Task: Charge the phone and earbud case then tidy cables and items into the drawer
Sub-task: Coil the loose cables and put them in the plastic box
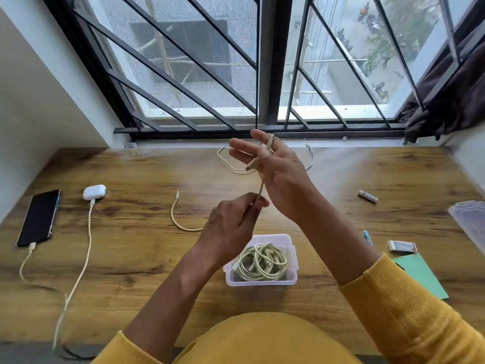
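Now the right hand is raised above the bench, palm turned to the left, with its fingers mostly straight and spread. A beige cable is wound around the upper fingers, and its plug end lies against the palm side, near the thumb. From there the cable goes down in a straight line to the left hand. The left hand is lower, its fingers curled, and it pinches the cable between thumb and fingertips. Beyond this hand the cable continues on the bench in a curve to the left and ends in a small plug.

Just below the hands stands a clear box with a coil of cables inside. At the left side of the bench lies the phone, screen dark, with a cable plugged in its near end. Beside it, a little farther, is the white case, also with a cable plugged in. Both these cables run toward the near edge of the bench.

Behind the right hand another cable lies in a loop near the window. At the right are a battery, a pen, a small packet, a green card and a clear lid. The drawer I cannot see.
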`<act>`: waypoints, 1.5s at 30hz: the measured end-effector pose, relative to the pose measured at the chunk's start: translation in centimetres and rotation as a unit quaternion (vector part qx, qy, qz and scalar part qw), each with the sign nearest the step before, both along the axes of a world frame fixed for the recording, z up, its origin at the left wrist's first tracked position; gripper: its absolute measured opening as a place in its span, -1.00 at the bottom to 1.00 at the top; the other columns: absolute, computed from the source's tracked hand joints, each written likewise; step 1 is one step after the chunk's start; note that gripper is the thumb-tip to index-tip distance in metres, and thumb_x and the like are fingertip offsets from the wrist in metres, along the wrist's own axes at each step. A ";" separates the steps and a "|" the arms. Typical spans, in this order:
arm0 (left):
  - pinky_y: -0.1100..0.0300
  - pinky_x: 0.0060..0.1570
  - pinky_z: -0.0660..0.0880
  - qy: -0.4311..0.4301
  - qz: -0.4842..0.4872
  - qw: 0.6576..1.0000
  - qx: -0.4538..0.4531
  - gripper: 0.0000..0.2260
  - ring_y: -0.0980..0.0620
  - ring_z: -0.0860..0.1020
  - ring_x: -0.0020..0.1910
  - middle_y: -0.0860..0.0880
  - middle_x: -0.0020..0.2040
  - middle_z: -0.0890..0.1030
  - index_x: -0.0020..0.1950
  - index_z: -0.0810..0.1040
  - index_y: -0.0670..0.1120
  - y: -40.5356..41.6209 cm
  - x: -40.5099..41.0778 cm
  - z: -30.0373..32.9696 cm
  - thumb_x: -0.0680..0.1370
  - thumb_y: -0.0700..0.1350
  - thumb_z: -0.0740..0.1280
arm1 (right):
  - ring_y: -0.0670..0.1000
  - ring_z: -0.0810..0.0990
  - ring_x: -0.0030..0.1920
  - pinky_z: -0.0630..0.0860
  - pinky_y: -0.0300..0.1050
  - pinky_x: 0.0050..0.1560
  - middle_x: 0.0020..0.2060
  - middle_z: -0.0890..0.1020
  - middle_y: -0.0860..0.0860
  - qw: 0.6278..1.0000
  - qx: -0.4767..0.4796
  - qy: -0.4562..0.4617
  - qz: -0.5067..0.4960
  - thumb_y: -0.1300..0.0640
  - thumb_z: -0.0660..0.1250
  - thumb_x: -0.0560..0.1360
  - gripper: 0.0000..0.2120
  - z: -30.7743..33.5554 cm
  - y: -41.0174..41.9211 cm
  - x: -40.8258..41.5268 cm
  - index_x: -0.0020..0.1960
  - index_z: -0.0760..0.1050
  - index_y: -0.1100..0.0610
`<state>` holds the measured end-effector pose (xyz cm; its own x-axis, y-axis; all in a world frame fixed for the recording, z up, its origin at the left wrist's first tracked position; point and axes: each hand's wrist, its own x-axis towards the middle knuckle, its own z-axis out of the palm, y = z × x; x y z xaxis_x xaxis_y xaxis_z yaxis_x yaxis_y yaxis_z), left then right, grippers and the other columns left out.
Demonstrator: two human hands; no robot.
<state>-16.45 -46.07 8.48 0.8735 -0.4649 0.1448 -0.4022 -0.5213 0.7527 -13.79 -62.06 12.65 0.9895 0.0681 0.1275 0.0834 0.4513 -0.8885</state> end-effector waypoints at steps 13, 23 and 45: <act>0.22 -0.29 0.43 -0.047 -0.005 0.995 0.090 -0.89 0.20 0.50 -0.39 0.15 -0.38 0.57 -0.04 0.72 0.15 4.8 4.5 6.2 0.57 -0.09 0.50 | -0.03 0.42 -0.40 0.41 -0.05 -0.40 -0.39 0.49 0.02 0.932 -0.352 0.045 0.071 0.12 0.12 0.77 -0.74 -2.4 0.3 -1.8 0.18 0.48 0.30; 0.01 -0.29 0.56 0.035 -0.009 0.996 -0.080 -0.95 -0.11 0.58 -0.27 0.01 -0.24 0.67 -0.03 0.72 0.06 5.8 6.2 4.5 0.59 -0.03 0.46 | -0.06 0.27 -0.40 0.19 -0.08 -0.34 -0.36 0.26 0.06 0.950 -0.164 0.036 0.264 0.09 0.02 0.79 -0.55 -0.4 0.1 -2.7 0.22 0.49 0.47; 0.08 -0.40 0.41 -0.078 -0.034 0.996 0.012 -0.74 0.04 0.49 -0.43 0.01 -0.39 0.56 0.03 0.71 0.02 1.7 0.6 3.8 0.64 0.16 0.34 | 0.06 0.73 0.11 0.58 -0.26 0.02 0.07 0.73 0.21 0.993 -0.082 0.032 -0.074 0.20 0.06 0.78 -0.68 -0.6 0.7 -0.3 0.48 0.36 0.27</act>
